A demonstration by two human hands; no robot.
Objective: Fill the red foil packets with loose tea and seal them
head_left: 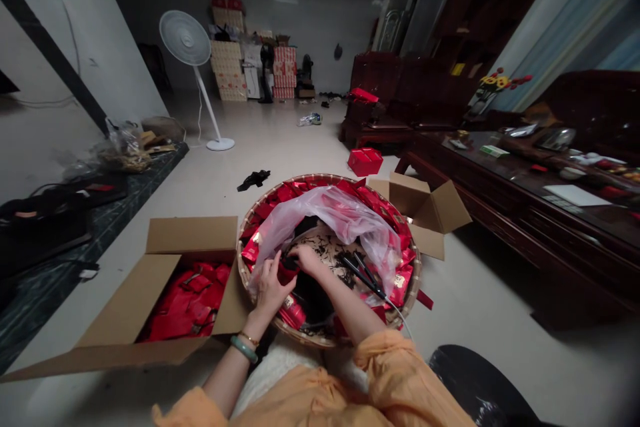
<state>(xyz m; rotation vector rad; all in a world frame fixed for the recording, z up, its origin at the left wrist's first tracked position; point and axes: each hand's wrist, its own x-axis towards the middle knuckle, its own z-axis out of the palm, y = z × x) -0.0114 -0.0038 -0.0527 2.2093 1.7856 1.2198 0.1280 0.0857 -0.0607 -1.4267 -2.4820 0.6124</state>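
Left hand [270, 288] and right hand [306, 259] low over a round woven basket [241, 260], wrists close together and forearms angled in from either side. Left fingers [274, 272] curled and apparently clamped around a red packet [288, 273] between the hands; right fingers [296, 253] bunched together at the packet's upper edge, just above dark leaves [323, 243], with any actual pinch impossible to tell from this angle. Good control showing in the compact working space: one hand steadying, the other right at the edge, and everything held over the basket, where stray leaves stay contained. A clear plastic bag [333, 217] bunched toward the far side, out of the hands' way. Black tongs [363, 275] lying across the leaves near the right forearm, within easy reach. More red packets [400, 287] lining the basket's inner wall, further red packets [187, 300] heaped in an open cardboard box [191, 235] just to the left, and a second box [425, 207] behind the basket on the right, all on the floor [300, 140].
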